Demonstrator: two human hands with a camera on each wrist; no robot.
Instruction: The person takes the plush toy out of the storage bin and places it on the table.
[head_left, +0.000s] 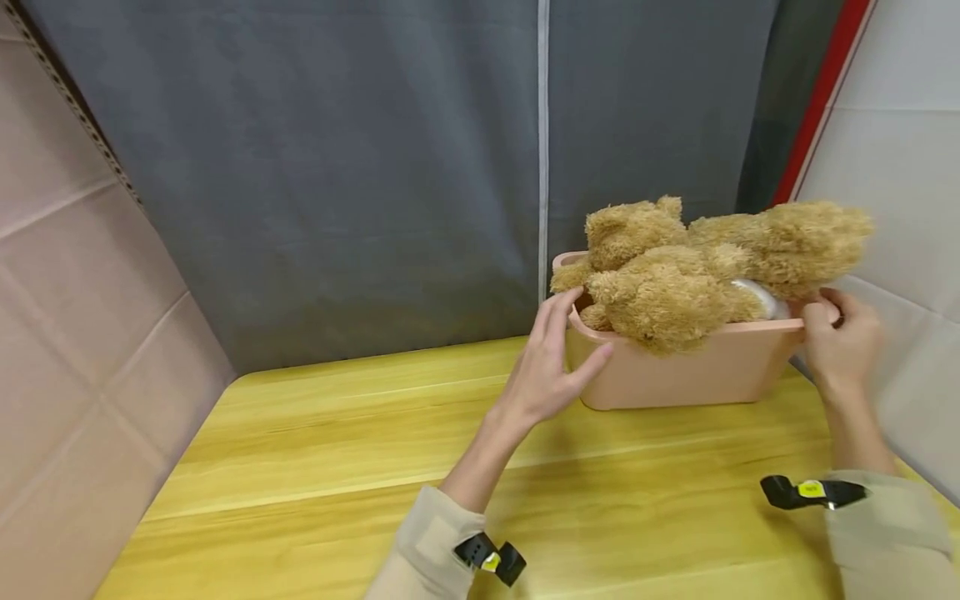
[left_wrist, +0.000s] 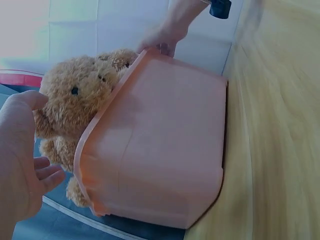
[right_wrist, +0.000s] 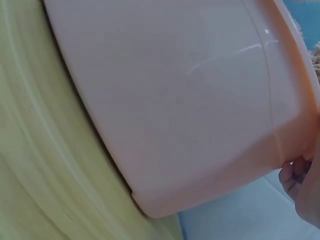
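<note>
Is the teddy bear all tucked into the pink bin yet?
Partly. The bear already lies in the bin, but its head and limbs stick out over the rim. Right now the right hand grips the bin's right end, and the left hand is open at its left end. The bin rests on the table.

We see a yellow wooden table [head_left: 315, 467], a grey curtain [head_left: 337, 167] behind it, and a cardboard wall [head_left: 67, 333] at left.

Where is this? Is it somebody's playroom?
Probably not a playroom. It looks like a small set-up work corner: a yellow wooden table with a grey curtain behind and a cardboard wall beside it. Only a pink bin with a teddy bear is out.
</note>
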